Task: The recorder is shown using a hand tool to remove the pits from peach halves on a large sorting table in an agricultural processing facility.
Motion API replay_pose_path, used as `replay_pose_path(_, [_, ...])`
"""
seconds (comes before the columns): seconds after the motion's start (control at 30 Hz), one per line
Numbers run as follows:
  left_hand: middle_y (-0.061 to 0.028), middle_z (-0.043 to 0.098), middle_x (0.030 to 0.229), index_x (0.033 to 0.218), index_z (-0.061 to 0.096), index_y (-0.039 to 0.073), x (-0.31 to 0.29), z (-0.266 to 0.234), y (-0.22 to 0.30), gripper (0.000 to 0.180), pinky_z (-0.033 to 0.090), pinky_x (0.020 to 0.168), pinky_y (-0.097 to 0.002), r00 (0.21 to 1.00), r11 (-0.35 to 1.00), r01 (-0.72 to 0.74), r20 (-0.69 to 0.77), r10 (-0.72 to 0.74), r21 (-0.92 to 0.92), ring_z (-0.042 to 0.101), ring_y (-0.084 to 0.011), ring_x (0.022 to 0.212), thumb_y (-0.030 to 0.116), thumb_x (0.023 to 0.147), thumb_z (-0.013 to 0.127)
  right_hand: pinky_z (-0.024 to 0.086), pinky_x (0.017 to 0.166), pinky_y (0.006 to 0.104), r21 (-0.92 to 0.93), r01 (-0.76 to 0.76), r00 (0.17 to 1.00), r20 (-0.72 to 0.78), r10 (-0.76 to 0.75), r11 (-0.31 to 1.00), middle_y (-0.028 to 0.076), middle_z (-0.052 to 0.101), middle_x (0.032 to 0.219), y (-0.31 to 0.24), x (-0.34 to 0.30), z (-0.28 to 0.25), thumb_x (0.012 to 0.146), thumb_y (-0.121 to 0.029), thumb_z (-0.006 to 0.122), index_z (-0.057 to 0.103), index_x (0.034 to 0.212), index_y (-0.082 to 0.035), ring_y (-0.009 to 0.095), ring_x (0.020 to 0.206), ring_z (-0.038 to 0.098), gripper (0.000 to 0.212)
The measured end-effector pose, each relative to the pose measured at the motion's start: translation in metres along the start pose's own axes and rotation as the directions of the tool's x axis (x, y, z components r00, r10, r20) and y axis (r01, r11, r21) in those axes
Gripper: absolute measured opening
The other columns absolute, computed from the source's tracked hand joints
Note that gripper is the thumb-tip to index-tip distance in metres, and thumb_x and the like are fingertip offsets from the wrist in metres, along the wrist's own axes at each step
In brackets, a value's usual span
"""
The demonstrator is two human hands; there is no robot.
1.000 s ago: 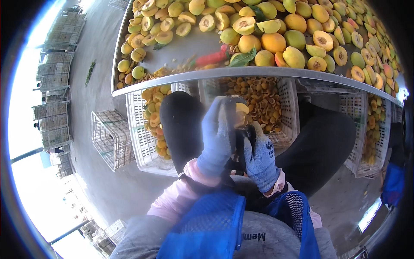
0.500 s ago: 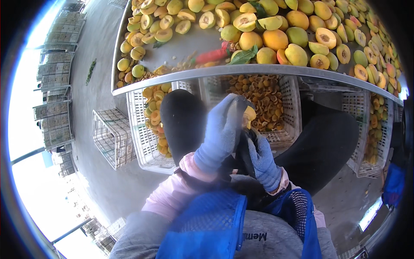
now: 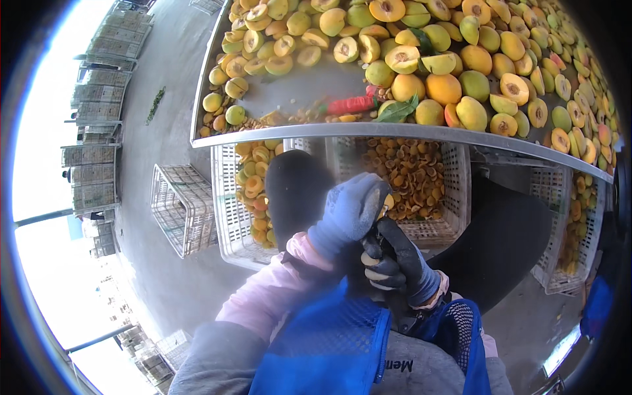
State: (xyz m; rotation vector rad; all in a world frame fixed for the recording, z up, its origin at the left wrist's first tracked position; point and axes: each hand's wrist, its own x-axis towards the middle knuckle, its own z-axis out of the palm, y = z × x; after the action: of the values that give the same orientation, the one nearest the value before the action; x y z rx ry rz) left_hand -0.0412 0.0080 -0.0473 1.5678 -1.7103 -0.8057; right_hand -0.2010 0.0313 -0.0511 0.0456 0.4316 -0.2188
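My left hand (image 3: 351, 205), in a blue knitted glove with a dark palm, is closed over a piece of yellow peach (image 3: 389, 201). Most of that fruit is hidden behind the fingers. Just below and to the right, my right hand (image 3: 396, 262) turns its dark palm side up with the fingers curled in. A small thin shape shows at its fingertips beside the fruit, too unclear to name. Both hands are close together above my lap, in front of a crate (image 3: 455, 187) of peach scraps.
Halved and whole peaches (image 3: 442, 89) cover a metal-rimmed table (image 3: 309, 133) ahead, with a red-wrapped object (image 3: 352, 105) near its edge. White crates of fruit stand below, one at the left (image 3: 232, 217), another at the right (image 3: 559, 224). An openwork crate (image 3: 181, 207) sits farther left.
My right hand has rolled over, so its dark palm and curled fingers now show. The left hand has tilted over the fruit, covering more of it. The whole view has shifted slightly.
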Motion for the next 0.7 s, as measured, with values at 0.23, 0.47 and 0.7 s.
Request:
replay_pose_path(0.23, [-0.0040,0.061,0.083,0.096,0.061,0.000,-0.040,0.017,0.003,0.040,0.046,0.070,-0.0272,0.926,0.863,0.276,-0.125,-0.357,-0.423,0.057,-0.0135,0.077,0.037,0.095,0.047,0.033,0.033,0.0208,0.407,-0.202,0.719,0.680,-0.148,0.891,0.001,0.043,0.059,-0.001,0.014,-0.010,0.097,-0.051,0.033,0.053,0.096,-0.006,0.007,0.039,0.039,0.050])
replay_pose_path(0.47, [-0.0160,0.062,0.095,0.102,0.064,0.008,-0.028,-0.163,-0.041,0.041,0.048,0.078,-0.0410,0.782,0.481,0.562,-0.243,-0.574,0.673,0.062,-0.0298,0.089,0.044,0.084,0.062,0.033,0.039,0.0227,0.464,-0.119,0.893,0.437,-0.110,0.878,0.000,0.041,0.061,-0.009,0.018,-0.040,0.097,-0.054,0.030,0.057,0.101,-0.006,0.007,0.042,0.038,0.056])
replay_pose_path(0.7, [-0.0168,0.061,0.110,0.117,0.059,0.012,0.190,-0.174,-0.023,0.051,0.047,0.086,-0.0384,0.974,0.748,0.012,-0.177,0.142,0.664,0.060,-0.0321,0.101,0.046,0.080,0.067,0.025,0.033,0.0229,0.428,-0.059,0.959,0.274,-0.067,0.902,-0.003,0.034,0.054,-0.014,0.047,-0.067,0.096,-0.053,0.032,0.060,0.098,-0.005,0.008,0.038,0.031,0.056])
